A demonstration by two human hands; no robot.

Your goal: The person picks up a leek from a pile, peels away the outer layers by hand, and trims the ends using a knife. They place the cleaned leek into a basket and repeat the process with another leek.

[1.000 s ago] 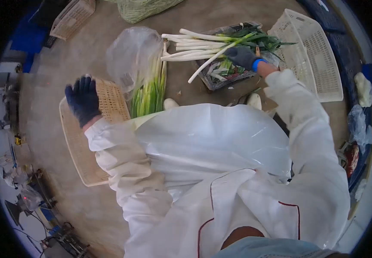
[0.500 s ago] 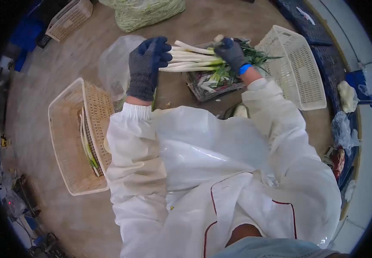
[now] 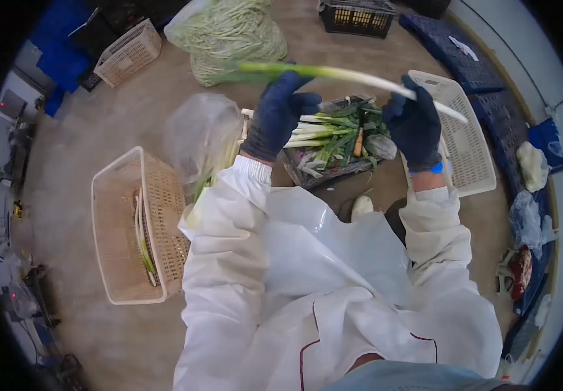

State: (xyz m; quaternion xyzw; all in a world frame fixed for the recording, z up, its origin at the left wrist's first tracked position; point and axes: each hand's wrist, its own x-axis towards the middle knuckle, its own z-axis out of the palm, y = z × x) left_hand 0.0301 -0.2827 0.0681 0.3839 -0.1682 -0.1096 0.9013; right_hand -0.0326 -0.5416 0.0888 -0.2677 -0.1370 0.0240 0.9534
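Observation:
A long leek is raised in front of me, its green end at the left and its white root end at the right. My right hand, in a dark blue glove, grips the white part. The green part lies against the fingers of my left hand, also gloved, which curl round it with the thumb sticking out. Below lie several more leeks on a dark crate strewn with leaf trimmings. A wooden tool handle rests among the leaves.
At the left stands a beige basket with a few leeks inside. A white basket is at the right. Clear plastic lies left of the crate. Farther back are a bag of green stalks and a black crate.
The leek is now lifted above the pile, stretched between both hands. My right hand has moved right and down from the crate; my left hand has moved right. The view has shifted.

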